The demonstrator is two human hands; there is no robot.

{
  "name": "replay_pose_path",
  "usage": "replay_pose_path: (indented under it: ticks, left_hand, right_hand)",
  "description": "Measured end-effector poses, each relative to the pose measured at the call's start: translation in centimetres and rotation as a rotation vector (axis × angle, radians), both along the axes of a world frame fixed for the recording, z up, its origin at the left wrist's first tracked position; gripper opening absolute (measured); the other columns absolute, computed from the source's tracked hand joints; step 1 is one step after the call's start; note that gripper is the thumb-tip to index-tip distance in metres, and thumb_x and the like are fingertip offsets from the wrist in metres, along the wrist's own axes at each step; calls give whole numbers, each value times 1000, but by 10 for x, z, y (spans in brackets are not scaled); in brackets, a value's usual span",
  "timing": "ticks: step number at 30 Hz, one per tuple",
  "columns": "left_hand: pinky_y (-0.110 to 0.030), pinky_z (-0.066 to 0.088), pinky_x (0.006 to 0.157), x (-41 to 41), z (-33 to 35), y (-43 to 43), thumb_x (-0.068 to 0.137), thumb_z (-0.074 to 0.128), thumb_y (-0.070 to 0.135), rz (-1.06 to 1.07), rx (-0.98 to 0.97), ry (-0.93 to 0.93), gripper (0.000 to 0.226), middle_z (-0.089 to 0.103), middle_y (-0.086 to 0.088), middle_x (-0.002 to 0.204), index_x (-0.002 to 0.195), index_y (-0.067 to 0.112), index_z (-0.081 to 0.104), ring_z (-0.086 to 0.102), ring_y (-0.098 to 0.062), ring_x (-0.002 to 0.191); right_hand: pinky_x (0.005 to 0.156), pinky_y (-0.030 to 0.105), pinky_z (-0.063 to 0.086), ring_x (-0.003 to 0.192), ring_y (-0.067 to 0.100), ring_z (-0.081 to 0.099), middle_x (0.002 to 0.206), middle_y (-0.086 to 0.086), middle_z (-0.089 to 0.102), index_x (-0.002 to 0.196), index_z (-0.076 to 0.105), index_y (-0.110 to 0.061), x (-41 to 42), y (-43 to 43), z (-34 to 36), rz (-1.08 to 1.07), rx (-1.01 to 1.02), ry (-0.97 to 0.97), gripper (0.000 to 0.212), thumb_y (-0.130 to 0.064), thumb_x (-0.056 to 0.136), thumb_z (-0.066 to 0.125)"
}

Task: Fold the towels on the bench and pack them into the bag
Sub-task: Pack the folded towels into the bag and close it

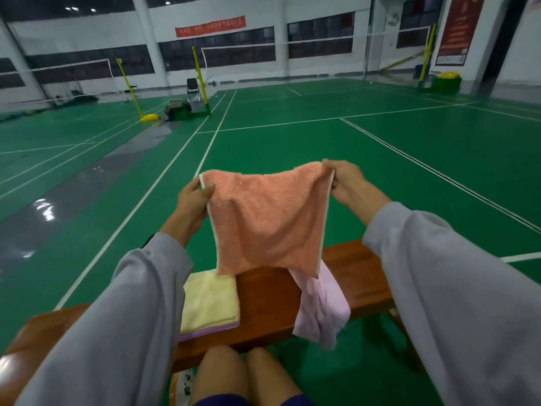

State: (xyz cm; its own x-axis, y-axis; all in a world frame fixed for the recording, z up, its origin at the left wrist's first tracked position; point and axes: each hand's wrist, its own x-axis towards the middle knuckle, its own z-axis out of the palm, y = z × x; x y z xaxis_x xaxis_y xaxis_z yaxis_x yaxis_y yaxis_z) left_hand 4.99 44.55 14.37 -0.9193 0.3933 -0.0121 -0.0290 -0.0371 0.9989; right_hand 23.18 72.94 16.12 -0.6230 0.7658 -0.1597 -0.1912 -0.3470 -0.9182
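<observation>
I hold the orange towel (268,218) up in the middle of the frame, stretched between my two hands so that it hangs flat like a curtain above the bench (351,276). My left hand (191,203) pinches the upper left corner, thumb in front of the cloth and fingers behind it, closed tight on the pale edge strip. My right hand (347,183) grips the upper right corner the same way, fingers curled shut over the hem. The top edge sags a little between the two grips, and the bottom edge hangs just over the wooden seat; I cannot tell whether it touches the wood. Below it, left of centre, a yellow towel (209,303) lies folded flat on the bench, stacked on a folded purple towel (210,331) whose edge peeks out beneath it. To the right of that stack, a pink towel (320,309) lies crumpled, partly on the seat and partly spilling over the near edge toward the floor, its top hidden behind the cloth I hold. My grey sleeves (456,288) fill the lower corners of the frame, and my bare knees (246,373) show at the bottom centre, just before the bench. Behind everything spreads the green court floor (292,148) with white lines, and yellow net posts (199,74) stand in the upper left.
</observation>
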Motion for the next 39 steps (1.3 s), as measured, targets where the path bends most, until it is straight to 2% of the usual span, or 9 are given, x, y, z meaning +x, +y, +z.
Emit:
replay_pose_path:
  ticks: [4, 7, 12, 15, 17, 20, 25, 29, 39]
  left_hand:
    - [-33, 55, 66, -6, 11, -6, 94, 55, -8, -2, 26, 51, 33, 68, -10, 101, 122, 7, 66, 63, -23, 85]
    - [-34, 53, 75, -7, 17, -8, 97, 59, 3, 11, 40, 61, 12, 66, -7, 96, 101, 11, 67, 60, -24, 96]
    - [-43, 52, 95, -16, 7, -8, 99, 66, 25, 107, -121, 228, 13, 66, -6, 102, 91, 15, 66, 59, -22, 98]
    - [-40, 51, 95, -18, -2, -10, 91, 75, 13, 155, -177, 281, 12, 67, -6, 95, 95, 9, 65, 60, -21, 93]
    - [-38, 53, 90, -17, -4, -13, 88, 78, 10, 158, -201, 306, 16, 67, -9, 94, 94, 6, 63, 62, -23, 92]
    - [-30, 53, 74, -16, -5, -17, 87, 79, 10, 161, -331, 444, 23, 69, -16, 99, 99, 3, 62, 63, -25, 89]
    - [-33, 53, 75, -23, 7, -26, 80, 86, 11, 35, -530, 652, 38, 71, -7, 88, 112, 15, 66, 65, -17, 78]
    - [-39, 55, 88, -23, 19, -22, 89, 77, 15, -208, -909, 1059, 15, 76, -6, 91, 104, 11, 79, 63, -18, 77]
    - [-47, 58, 72, -29, 29, -20, 105, 52, 18, 28, -810, 1078, 27, 61, -5, 69, 80, 14, 62, 60, -26, 65]
  right_hand:
    - [50, 28, 53, 57, 20, 60, 69, 12, 60, 86, 59, 1, -1, -5, 3, -122, -27, 97, 25, 22, 73, 63]
    - [63, 34, 57, 69, 21, 62, 88, 10, 57, 102, 53, -7, 2, 4, -1, -78, 24, 87, 43, 14, 72, 76]
    - [94, 33, 54, 96, 19, 63, 106, 6, 68, 121, 70, -17, 11, 13, -3, 106, 737, -419, 50, 4, 77, 76]
    - [77, 36, 55, 85, 26, 64, 87, 11, 69, 92, 77, -5, 14, 7, 1, 180, 1092, -802, 18, 3, 82, 64]
    - [62, 34, 44, 74, 31, 59, 73, 13, 59, 72, 67, -2, 16, 3, 1, 114, 1294, -933, 16, 5, 82, 56]
    - [65, 36, 41, 74, 33, 52, 79, 12, 47, 65, 44, -9, 20, -3, 3, 51, 1490, -973, 26, 3, 85, 55]
    - [66, 37, 45, 71, 30, 56, 79, 11, 54, 70, 47, -12, 23, -2, 12, 42, 1548, -1034, 26, 0, 90, 57]
    - [67, 37, 43, 70, 30, 52, 76, 9, 47, 69, 42, -12, 25, -6, 14, 40, 1603, -1043, 28, 3, 90, 53]
    - [66, 39, 47, 74, 31, 56, 84, 10, 60, 96, 58, -10, 31, 13, 31, -84, 1534, -742, 17, -1, 93, 44]
